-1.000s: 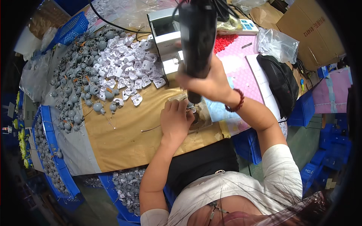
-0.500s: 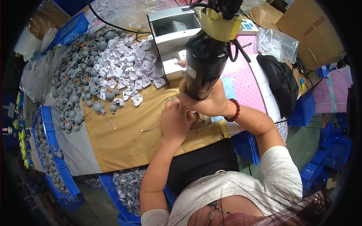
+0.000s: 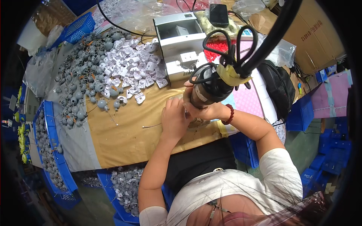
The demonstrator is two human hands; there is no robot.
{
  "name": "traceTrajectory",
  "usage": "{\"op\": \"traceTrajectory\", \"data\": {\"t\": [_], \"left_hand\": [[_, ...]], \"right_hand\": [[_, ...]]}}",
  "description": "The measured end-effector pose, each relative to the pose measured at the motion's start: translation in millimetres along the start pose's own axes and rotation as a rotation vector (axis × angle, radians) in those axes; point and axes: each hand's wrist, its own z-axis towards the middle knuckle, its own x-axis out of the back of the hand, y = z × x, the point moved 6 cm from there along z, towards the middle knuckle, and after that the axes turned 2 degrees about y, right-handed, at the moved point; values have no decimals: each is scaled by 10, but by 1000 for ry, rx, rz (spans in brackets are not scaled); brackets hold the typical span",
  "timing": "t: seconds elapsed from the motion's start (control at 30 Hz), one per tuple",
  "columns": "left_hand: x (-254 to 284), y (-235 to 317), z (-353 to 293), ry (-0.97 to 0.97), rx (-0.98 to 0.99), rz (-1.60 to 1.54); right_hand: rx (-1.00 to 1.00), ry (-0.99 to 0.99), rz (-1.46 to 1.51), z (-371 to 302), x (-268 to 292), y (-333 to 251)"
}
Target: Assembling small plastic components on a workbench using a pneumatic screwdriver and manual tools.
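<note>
My right hand [image 3: 212, 112] is wrapped round a black electric screwdriver [image 3: 206, 93], held nearly upright with its cable at the top. Just left of it and touching it, my left hand [image 3: 174, 119] is closed low over the bench. Whatever its fingers hold is hidden behind them, and so is the screwdriver's tip. From beside the left hand a thin wire [image 3: 151, 126] runs out to the left over the brown cloth. White plastic parts [image 3: 132, 67] lie heaped beyond my left hand, next to a pile of grey round parts with wires [image 3: 81, 81].
A silver machine [image 3: 180, 41] stands at the back, beside red small parts [image 3: 217, 49] and a phone [image 3: 219, 16]. On the right are a black mesh pouch [image 3: 277, 90] and a cardboard box [image 3: 320, 34]. Blue bins [image 3: 56, 143] of grey parts sit at the left and below the bench edge.
The screwdriver has come down and its top has swung right and nearer to me, uncovering the red parts and the phone. Both hands stay together at almost the same spot.
</note>
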Motion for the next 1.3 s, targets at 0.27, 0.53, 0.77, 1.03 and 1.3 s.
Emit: {"op": "traceTrajectory", "data": {"t": [0.27,0.53,0.77,1.03,1.3], "left_hand": [[10,8,4,12,16,-41],[-4,-2,-48,-7,85,156],[17,9,-164,40,27,54],[-30,52,-183,58,-21,109],[-55,13,-189,74,-47,92]], "right_hand": [[-24,51,120,45,6,-47],[-259,384,41,260,557,117],[127,430,-872,-103,757,7],[-185,24,-258,-189,37,530],[-480,143,-24,-124,-102,701]]}}
